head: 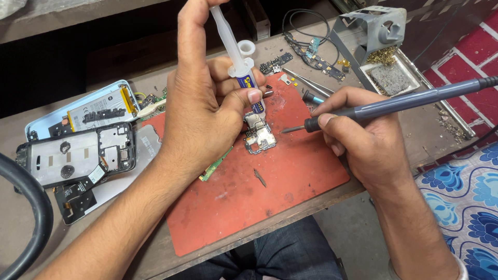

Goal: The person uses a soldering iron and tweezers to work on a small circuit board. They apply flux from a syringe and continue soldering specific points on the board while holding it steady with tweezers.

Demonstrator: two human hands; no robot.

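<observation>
Around the red mat (270, 202) on the worktop (15, 218) lie an opened phone shell with its battery (98, 110) at the left edge, a dark inner frame (78, 155) beside it, small boards and wires (311, 54) at the far edge, and a grey iron stand (376, 36) at the far right corner; the left hand (199, 114) pinches a clear syringe (233, 44), tip down on a small metal-shielded circuit board (259, 136) mid-mat; the right hand (363, 135) grips a grey soldering iron (399, 102), its tip just beside the board.
</observation>
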